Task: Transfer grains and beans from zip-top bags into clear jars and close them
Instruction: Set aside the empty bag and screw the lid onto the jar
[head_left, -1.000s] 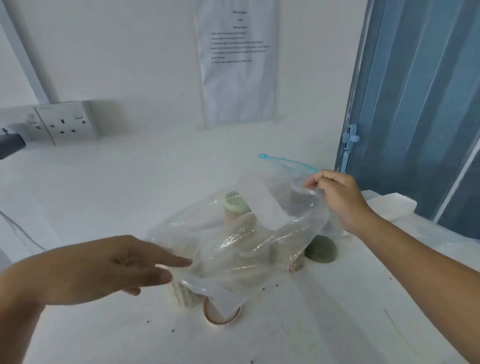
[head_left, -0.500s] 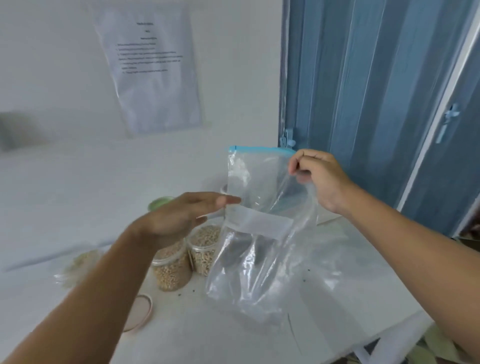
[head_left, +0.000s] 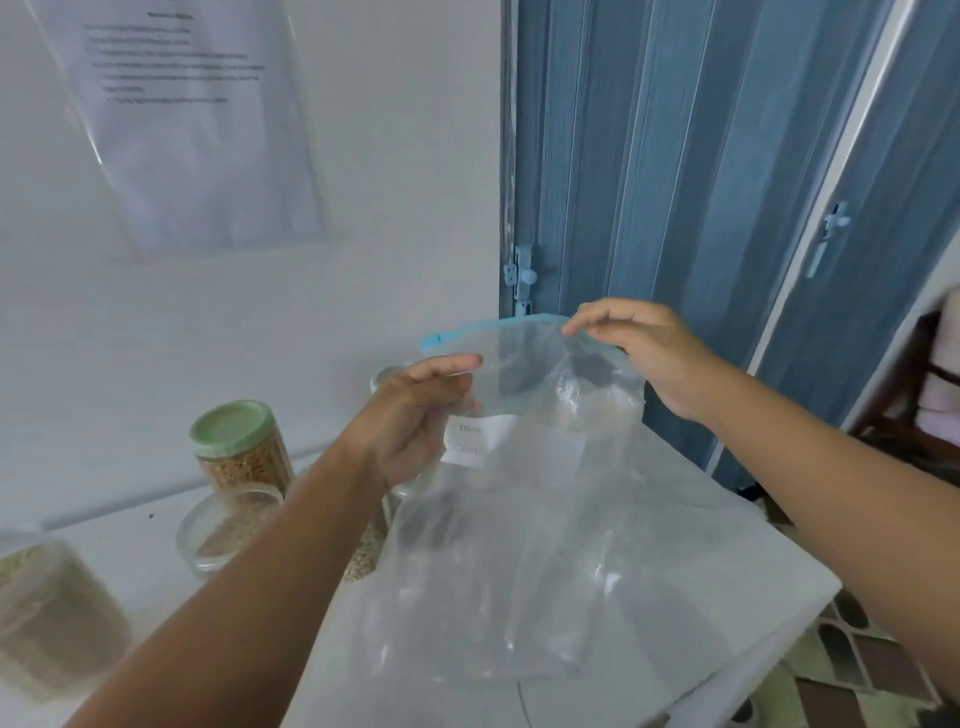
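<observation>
Clear plastic zip-top bag (head_left: 524, 519) hangs above the counter's (head_left: 753, 566) right corner, empty, its blue zip edge pinched by the right hand (head_left: 644, 353) fingers; left hand (head_left: 421, 415) fingers grip its left side beside the label.

A white table (head_left: 701, 561) runs from the lower left of the frame to a corner at the lower right. At centre left a jar with a green lid (head_left: 240, 447) stands on it, filled with pale grains. Just in front of that stands an open jar (head_left: 223, 525), partly filled, with no lid on it. At the far left edge a blurred clear container (head_left: 52, 618) holds greenish-brown grains. Another jar of grains (head_left: 366, 551) shows partly, below the forearm at centre. A few dark specks (head_left: 151, 516) lie on the tabletop near the open jar.
</observation>
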